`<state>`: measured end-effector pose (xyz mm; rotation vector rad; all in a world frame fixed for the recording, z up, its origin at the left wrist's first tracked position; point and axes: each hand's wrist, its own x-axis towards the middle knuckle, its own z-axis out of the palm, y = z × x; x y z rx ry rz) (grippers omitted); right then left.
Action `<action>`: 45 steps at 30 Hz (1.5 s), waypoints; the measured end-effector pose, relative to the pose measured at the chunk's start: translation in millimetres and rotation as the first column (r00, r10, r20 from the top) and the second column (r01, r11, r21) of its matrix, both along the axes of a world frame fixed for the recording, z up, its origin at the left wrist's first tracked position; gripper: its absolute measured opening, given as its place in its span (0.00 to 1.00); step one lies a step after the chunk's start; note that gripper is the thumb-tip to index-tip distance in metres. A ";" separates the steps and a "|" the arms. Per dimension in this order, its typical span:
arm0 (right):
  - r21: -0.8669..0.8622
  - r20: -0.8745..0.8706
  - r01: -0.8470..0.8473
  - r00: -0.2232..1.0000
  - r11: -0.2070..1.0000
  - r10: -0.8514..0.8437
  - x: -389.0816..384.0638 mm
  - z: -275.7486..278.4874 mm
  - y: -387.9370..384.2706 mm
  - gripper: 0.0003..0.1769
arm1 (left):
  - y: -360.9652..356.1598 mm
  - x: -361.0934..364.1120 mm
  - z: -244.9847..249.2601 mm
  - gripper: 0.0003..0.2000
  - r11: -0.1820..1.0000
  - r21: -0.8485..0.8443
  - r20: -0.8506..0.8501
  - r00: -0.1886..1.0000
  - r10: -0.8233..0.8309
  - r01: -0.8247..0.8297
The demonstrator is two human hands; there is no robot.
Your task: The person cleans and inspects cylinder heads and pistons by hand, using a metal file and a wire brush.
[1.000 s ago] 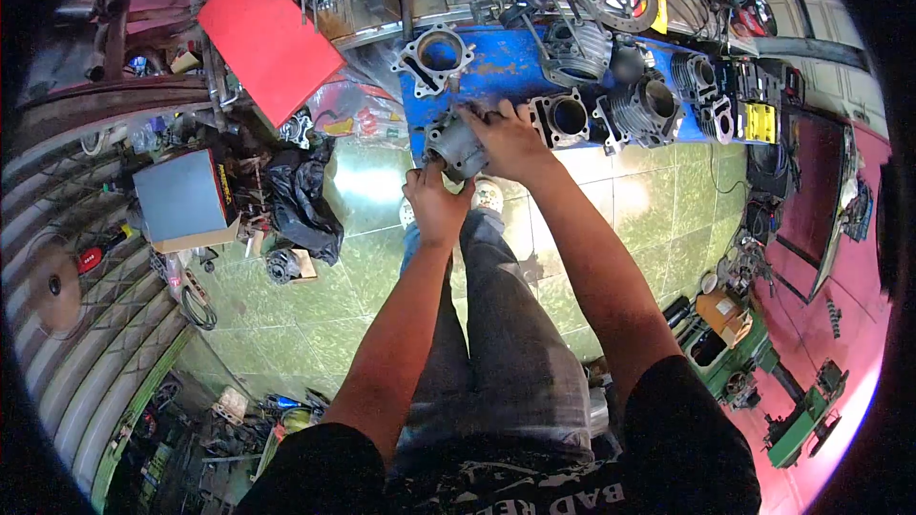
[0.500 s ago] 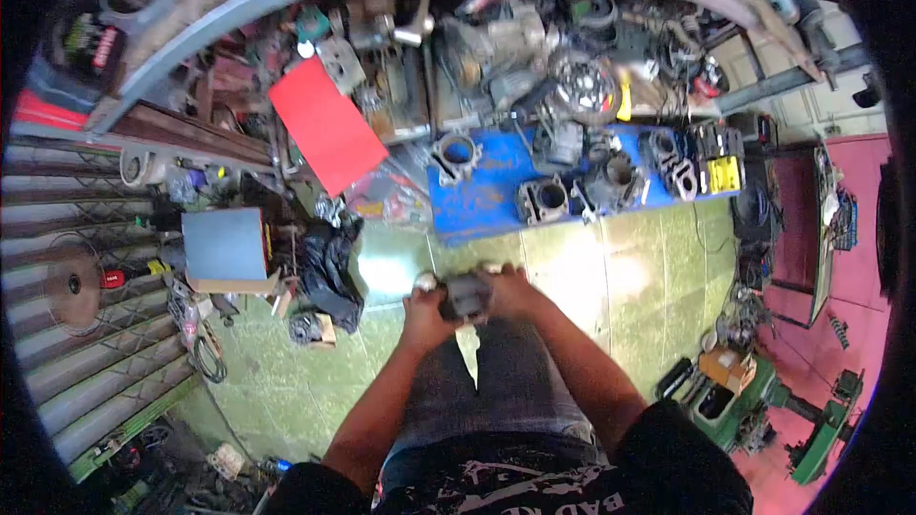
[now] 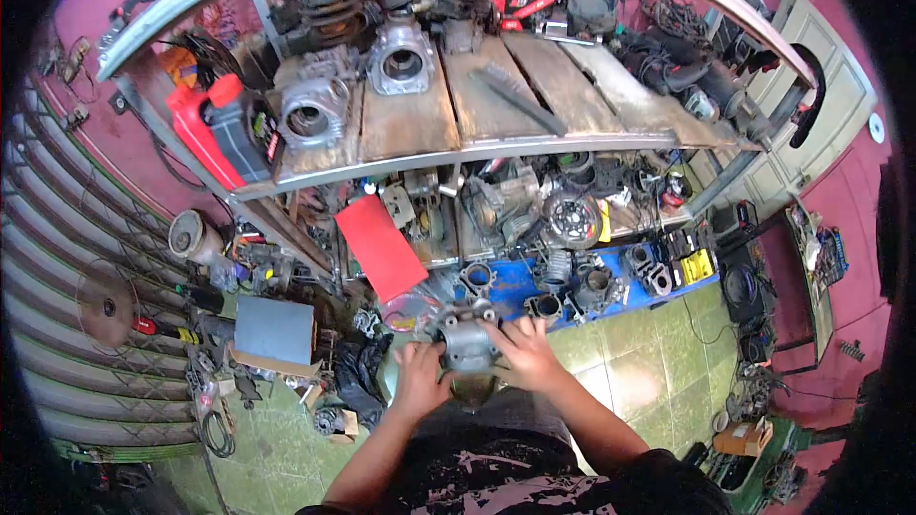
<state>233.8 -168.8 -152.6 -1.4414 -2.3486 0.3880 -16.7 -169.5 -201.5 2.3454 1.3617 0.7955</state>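
Between both hands, in front of my body, is a grey metal engine part (image 3: 469,345), a casting with round bosses along its top edge. My left hand (image 3: 423,380) grips its left side with the fingers curled at the edge. On its right side my right hand (image 3: 527,355) is closed around it, thumb and fingers against the metal. Just beyond it lies a blue tray (image 3: 506,300) that carries several engine cylinders, one cylinder (image 3: 545,307) being close to my right hand.
A wooden shelf (image 3: 496,105) with engine castings (image 3: 401,57) and oil bottles (image 3: 224,133) crosses ahead, edged by a metal rail. A red sheet (image 3: 382,246) leans below it. A grey-topped box (image 3: 274,332) and black bag (image 3: 358,372) stand left, near a fan (image 3: 108,305).
My view has tilted up, so the upper shelf now shows. Both hands have raised the engine part away from my legs, toward the blue tray in view. Both still hold it.
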 end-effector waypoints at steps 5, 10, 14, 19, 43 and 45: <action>0.380 0.006 0.102 0.994 0.919 -0.113 -12.2 99.6 54.6 0.49 | 79.2 -7.7 111.1 0.29 0.968 0.252 0.060 0.998 -0.018 0.003; 0.523 -0.054 0.171 0.984 0.835 -0.168 -0.5 179.2 147.9 0.39 | 181.3 15.1 202.3 0.30 0.955 0.294 0.123 0.992 0.010 -0.046; 0.430 -0.136 0.203 0.978 0.880 -0.160 19.8 192.7 240.1 0.30 | 269.7 34.9 223.6 0.31 0.974 0.204 0.176 0.983 0.059 -0.095; 0.334 -0.022 0.154 0.988 0.930 -0.156 37.5 182.5 298.0 0.31 | 321.9 54.9 201.1 0.31 0.989 -0.040 0.228 0.962 0.148 -0.143; 0.370 0.075 0.544 0.790 0.753 -0.608 112.8 148.0 263.6 0.28 | 306.6 58.9 195.2 0.28 0.947 -0.112 0.204 0.926 0.317 -0.300; 0.395 0.205 0.493 0.776 0.776 -0.597 97.1 186.6 230.9 0.26 | 316.9 54.3 180.0 0.28 0.962 -0.085 0.262 0.926 0.272 -0.259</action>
